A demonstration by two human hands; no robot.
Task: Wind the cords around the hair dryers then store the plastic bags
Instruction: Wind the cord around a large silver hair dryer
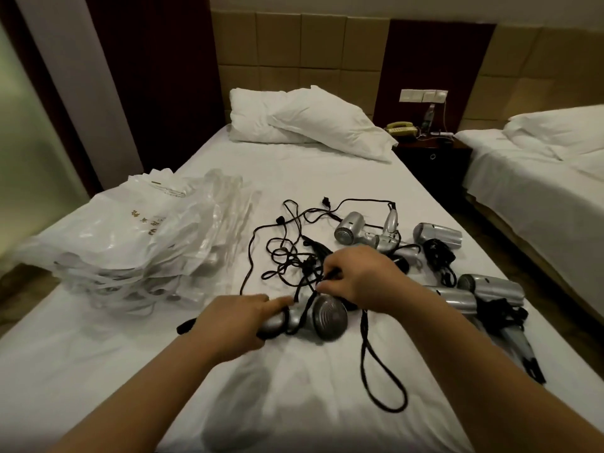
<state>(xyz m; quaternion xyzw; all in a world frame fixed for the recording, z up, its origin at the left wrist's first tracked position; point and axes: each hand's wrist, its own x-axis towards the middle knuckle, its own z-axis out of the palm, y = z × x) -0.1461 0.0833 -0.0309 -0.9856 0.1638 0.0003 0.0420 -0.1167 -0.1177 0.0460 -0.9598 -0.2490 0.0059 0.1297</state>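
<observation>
Near loop: where the black cord runs closest to the person, it hangs off the held dryer in one long loop that lies flat on the white bed.
Left hand: the left hand grips the handle end of a silver hair dryer, its fingers curled round the handle and the forefinger stretched along the body.
Held dryer: silver, glossy body lying on its side on the sheet, with a round dark grille facing the camera; a few turns of black cord cross its neck.
Right hand: the right hand sits just above the grille, its fingers pinched together on a strand of the cord.
Tangle: just beyond the hands, a loose tangle of cords spreads over the middle of the bed, thin and black, with plugs showing at several ends.
Finished dryers: on the right of the bed lie wound dryers, silver bodies with black cord bunched at the handles.
Unwound dryers: further up, two more silver dryers lie touching each other, their cords trailing into the tangle.
Plastic bags: a stack of plastic bags rests on the left side of the bed, translucent white, crinkled, with gold print on the top one.
Far end: two white pillows lie at the head of the bed; a dark nightstand beside it carries a telephone.
</observation>
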